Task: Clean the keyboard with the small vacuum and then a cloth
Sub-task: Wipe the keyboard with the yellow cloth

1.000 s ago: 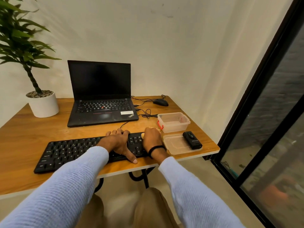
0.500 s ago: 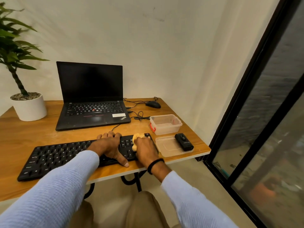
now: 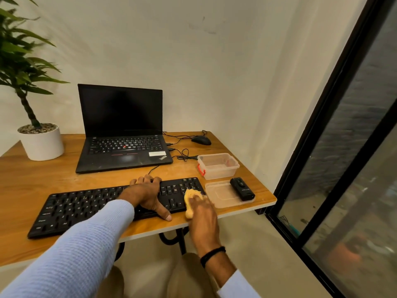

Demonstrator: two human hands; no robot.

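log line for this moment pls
phase: cloth wipe | right hand: holds yellow cloth on keyboard right end | left hand: grips keyboard

Keyboard point(image 3: 86, 209) is seen at lower centre of frame, gripped by left hand point(image 3: 148, 194): fingers curled over far edge, thumb at near edge. Yellow cloth point(image 3: 190, 197) is held by right hand point(image 3: 203, 211) against the keyboard's right end. Small vacuum point(image 3: 242, 188) is noted on clear lid point(image 3: 223, 195), just right.
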